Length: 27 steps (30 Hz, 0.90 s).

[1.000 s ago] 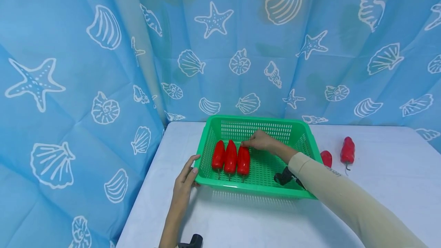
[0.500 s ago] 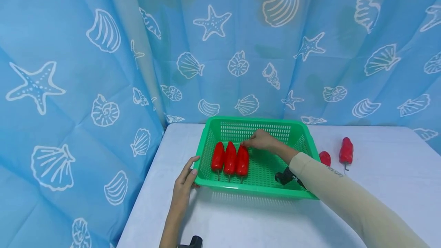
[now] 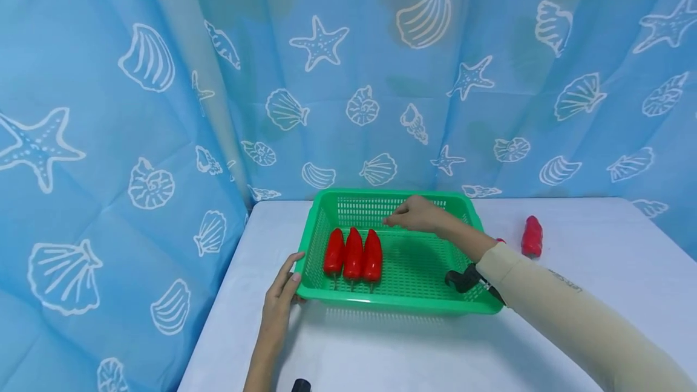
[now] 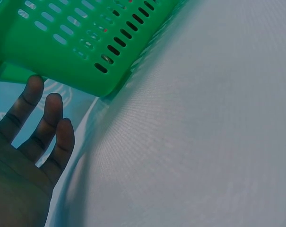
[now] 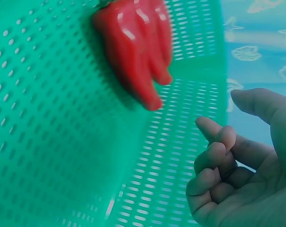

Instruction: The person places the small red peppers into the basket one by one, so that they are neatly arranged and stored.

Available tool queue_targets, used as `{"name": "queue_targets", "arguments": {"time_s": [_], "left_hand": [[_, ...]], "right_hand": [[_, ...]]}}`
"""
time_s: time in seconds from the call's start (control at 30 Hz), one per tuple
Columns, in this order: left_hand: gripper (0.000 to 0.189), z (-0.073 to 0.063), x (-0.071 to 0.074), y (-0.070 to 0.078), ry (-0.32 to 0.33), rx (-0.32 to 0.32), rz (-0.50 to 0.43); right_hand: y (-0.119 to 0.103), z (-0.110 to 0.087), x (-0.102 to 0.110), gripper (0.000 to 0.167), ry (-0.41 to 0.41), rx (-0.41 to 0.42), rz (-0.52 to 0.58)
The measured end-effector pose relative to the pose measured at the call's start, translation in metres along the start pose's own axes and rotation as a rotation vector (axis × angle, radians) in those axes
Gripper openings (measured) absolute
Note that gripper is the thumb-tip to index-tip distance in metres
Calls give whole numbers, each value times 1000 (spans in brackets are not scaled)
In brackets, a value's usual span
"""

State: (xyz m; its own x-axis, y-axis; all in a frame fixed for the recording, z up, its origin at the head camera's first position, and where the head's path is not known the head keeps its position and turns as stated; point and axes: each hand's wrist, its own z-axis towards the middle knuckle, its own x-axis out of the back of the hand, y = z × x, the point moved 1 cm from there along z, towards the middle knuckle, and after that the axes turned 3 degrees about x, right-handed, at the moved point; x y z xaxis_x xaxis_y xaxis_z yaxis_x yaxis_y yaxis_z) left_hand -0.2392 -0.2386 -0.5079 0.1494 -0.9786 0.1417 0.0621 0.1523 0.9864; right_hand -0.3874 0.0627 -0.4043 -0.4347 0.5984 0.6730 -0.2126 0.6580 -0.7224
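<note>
Left of lower centre, your left grip (image 3: 279,299), loosely extended, touches the green basket (image 3: 381,300), inside which three long red peppers (image 3: 353,257) lie side by side mid-frame, the rightmost now released, your right grip (image 3: 422,215) beyond having lifted clear, thumb and index parted, holding nothing.

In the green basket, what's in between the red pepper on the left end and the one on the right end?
Another red pepper! The head view shows it lying between the left pepper and the right pepper.
</note>
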Motion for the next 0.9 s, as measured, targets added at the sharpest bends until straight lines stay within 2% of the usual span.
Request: {"name": "queue_targets", "arguments": {"time_s": [0.43, 0.7, 0.9], "left_hand": [[42, 1, -4, 0, 11, 42, 43], [40, 2, -6, 4, 0, 32, 20], [41, -2, -4, 6, 16, 70, 29]], "right_hand": [[0, -40, 33, 33, 57, 68, 40], [7, -63, 48, 32, 110, 62, 45], [11, -79, 58, 32, 166, 56, 20]]}}
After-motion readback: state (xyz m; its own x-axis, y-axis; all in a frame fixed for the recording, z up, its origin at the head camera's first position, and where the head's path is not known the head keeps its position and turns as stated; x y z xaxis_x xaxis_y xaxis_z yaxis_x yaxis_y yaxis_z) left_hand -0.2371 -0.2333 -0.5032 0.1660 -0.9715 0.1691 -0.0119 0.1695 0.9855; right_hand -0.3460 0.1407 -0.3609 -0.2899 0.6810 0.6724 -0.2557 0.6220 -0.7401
